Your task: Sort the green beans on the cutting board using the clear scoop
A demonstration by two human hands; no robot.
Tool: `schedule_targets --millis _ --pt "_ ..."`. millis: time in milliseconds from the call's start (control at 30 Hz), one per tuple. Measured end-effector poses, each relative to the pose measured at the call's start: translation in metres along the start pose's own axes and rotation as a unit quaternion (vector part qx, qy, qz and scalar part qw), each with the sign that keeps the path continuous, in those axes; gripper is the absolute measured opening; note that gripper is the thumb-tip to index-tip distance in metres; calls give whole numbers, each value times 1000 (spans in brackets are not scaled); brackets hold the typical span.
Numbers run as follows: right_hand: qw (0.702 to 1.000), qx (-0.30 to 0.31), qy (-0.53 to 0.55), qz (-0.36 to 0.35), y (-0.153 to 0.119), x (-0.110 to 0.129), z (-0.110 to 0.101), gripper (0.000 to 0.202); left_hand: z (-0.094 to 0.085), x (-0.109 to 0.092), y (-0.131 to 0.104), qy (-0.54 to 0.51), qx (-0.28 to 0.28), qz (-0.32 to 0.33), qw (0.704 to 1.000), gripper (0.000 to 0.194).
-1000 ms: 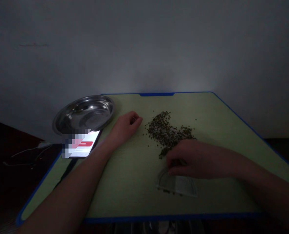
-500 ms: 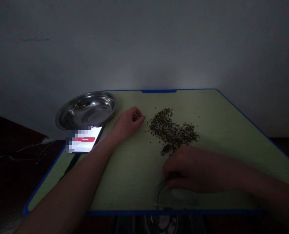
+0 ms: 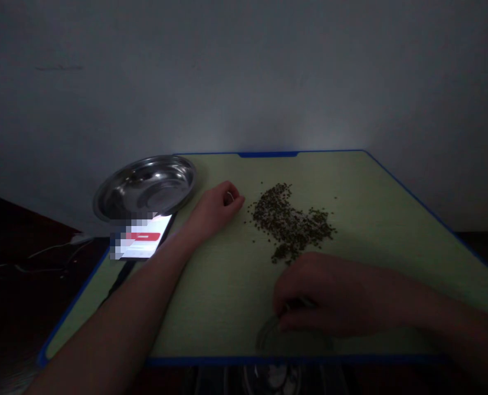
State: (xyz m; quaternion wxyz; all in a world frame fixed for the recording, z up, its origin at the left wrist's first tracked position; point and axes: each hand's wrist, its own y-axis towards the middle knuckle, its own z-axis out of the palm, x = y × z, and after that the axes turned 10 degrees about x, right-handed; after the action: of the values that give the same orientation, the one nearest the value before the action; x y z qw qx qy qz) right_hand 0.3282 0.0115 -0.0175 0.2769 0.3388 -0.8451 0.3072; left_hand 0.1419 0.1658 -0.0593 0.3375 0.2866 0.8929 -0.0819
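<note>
My left hand point(image 3: 220, 204) rests on the table left of a loose heap of small dark brown grains point(image 3: 285, 219). Its fingers are curled with thumb and fingertips together, and a pale sliver shows inside the curl; what it is I cannot make out. Close to the front edge, my right hand point(image 3: 318, 293) is closed, thumb against the bent fingers. A see-through container with a rounded rim point(image 3: 264, 334) shows under its fingertips, and the hand appears to grip it. The dim light and the hand hide much of that container.
A shiny steel basin point(image 3: 145, 184) stands at the table's left rear, beside a lit phone point(image 3: 143, 244). The pale green table point(image 3: 215, 307) has a blue rim and meets a grey wall. Below the front edge shows a shiny metal object point(image 3: 272, 378). White cables lie at left.
My right hand has moved slightly toward the front edge, and the see-through container has shifted a little left and nearer with it. My left hand and the grains look unchanged.
</note>
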Motion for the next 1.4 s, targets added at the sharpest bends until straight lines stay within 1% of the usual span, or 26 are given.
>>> schedule_targets --millis 133,200,333,500,567,700,900,1033,1167,1267,1400 --pt "1000 -6 6 1 -2 -1 -2 15 1 2 1 0 -1 1 1000 17" --pt "1000 -20 10 2 -3 -4 -5 17 1 2 1 -3 0 4 1000 18" --pt "997 -77 25 10 -8 -17 -19 21 0 0 0 0 0 0 1000 17" --pt "984 -162 39 57 -16 -40 -40 31 -1 1 0 1 11 -4 1000 17" --pt "985 -154 33 76 -19 -49 -45 33 0 3 0 4 14 -1 1000 17" --pt "991 -92 32 97 -25 -63 -50 34 0 6 1 10 16 2 1000 16" --pt "991 -61 45 111 -34 -75 -56 37 0 6 1 5 25 2 1000 16" --pt "990 -62 55 113 -37 -83 -59 37 0 7 1 6 22 9 1000 16" --pt "990 -63 46 121 -34 -87 -58 37 0 7 2 3 26 8 1000 15" --pt "989 -70 43 121 -30 -84 -55 35 -1 6 1 7 26 7 1000 15" --pt "990 -74 33 119 -26 -73 -51 33 -1 4 0 12 25 7 1000 15"
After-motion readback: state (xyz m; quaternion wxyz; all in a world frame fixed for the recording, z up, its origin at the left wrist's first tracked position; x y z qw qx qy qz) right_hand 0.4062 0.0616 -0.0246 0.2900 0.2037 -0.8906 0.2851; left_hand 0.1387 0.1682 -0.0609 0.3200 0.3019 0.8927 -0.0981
